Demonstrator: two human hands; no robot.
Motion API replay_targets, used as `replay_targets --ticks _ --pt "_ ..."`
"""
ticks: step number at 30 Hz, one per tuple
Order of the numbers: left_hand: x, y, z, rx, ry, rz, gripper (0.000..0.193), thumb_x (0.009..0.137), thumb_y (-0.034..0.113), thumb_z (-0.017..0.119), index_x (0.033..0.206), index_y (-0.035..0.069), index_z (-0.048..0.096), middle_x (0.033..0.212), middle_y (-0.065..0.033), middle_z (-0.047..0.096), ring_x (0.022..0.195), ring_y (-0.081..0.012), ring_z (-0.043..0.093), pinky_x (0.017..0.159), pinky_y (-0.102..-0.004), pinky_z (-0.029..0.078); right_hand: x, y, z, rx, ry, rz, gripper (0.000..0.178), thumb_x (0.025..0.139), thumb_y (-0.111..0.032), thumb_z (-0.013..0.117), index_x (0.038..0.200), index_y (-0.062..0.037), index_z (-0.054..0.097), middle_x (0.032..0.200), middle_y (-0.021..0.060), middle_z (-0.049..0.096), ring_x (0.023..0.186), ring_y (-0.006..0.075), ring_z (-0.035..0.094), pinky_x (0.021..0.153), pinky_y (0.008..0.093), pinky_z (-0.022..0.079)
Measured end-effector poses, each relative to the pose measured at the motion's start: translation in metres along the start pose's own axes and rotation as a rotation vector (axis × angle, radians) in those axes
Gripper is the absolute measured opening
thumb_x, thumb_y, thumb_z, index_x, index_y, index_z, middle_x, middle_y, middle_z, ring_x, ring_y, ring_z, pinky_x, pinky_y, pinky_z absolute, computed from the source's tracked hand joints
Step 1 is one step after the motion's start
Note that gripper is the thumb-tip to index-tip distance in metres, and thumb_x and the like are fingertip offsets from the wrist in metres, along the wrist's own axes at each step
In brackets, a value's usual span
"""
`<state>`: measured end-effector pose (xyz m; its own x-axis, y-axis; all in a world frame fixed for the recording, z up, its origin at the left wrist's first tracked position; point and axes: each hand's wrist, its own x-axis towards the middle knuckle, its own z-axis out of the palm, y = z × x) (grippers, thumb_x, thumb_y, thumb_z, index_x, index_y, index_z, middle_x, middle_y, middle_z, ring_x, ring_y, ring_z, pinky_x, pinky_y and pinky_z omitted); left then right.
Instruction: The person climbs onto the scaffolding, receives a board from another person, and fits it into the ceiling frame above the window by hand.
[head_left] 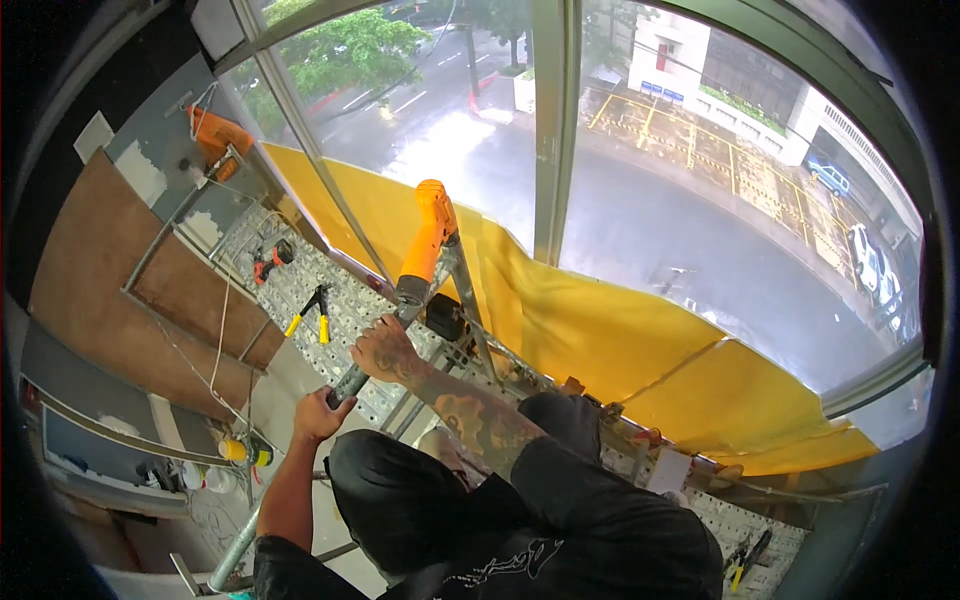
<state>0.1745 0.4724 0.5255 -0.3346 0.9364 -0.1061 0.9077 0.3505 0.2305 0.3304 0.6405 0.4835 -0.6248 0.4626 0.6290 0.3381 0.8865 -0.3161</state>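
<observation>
Apparently, the work is paused or between steps: both hands are on a grey metal rail (351, 383), which lies in front of the seated person, and no tool is being run. The left hand (318, 416) is curled around its nearer part, and the right hand (386, 350) is closed over it farther up, just short of an orange power tool (430, 235). Yellow-handled pliers (324, 329) and a red-and-black drill (271, 265) lie unused on the perforated platform (350, 318). Pale patches (141, 172) on the grey wall look unfinished, though how much remains cannot be judged. Script-like print (520, 565) marks the black shirt, not clearly legible; no brand can be made out.
</observation>
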Motion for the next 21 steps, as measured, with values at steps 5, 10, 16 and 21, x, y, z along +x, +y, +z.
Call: replay_targets --ticks 5,10,16,21 --pt "0.0 -0.001 0.001 -0.003 -0.001 -0.01 0.058 0.081 0.06 0.069 0.089 0.003 0.069 0.08 -0.0224 0.069 0.079 -0.0414 0.069 0.072 -0.0481 0.053 0.0 0.0 0.0 0.004 -0.025 0.026 0.036 0.094 -0.032 0.059 0.071 -0.0074 0.072 0.073 0.0104 0.069 0.073 0.0253 0.067 0.088 0.0416 0.04" --pt "-0.001 -0.001 0.002 -0.058 0.065 0.031 0.057 0.08 0.058 0.072 0.09 0.002 0.07 0.079 -0.0223 0.07 0.079 -0.0412 0.069 0.072 -0.0476 0.053 0.0 -0.001 -0.004 0.005 -0.04 0.032 0.033 0.093 -0.031 0.06 0.072 -0.0083 0.073 0.073 0.0107 0.069 0.074 0.0252 0.067 0.089 0.0416 0.04" --pt "0.0 -0.004 0.005 -0.028 0.067 0.046 0.056 0.081 0.057 0.072 0.087 0.002 0.069 0.076 -0.0213 0.069 0.076 -0.0404 0.068 0.069 -0.048 0.052 -0.001 0.0 0.002 0.023 0.034 -0.001 0.031 0.091 -0.03 0.06 0.07 -0.0105 0.071 0.071 0.0075 0.068 0.072 0.0243 0.065 0.088 0.041 0.039" --pt "0.005 -0.011 0.015 -0.046 0.052 0.095 0.055 0.082 0.054 0.072 0.08 0.0 0.064 0.071 -0.0222 0.064 0.068 -0.0406 0.064 0.063 -0.0479 0.048 -0.005 0.004 0.011 -0.049 0.03 -0.013 0.022 0.081 -0.027 0.062 0.063 -0.016 0.065 0.067 0.0041 0.066 0.068 0.0223 0.061 0.082 0.0405 0.038"
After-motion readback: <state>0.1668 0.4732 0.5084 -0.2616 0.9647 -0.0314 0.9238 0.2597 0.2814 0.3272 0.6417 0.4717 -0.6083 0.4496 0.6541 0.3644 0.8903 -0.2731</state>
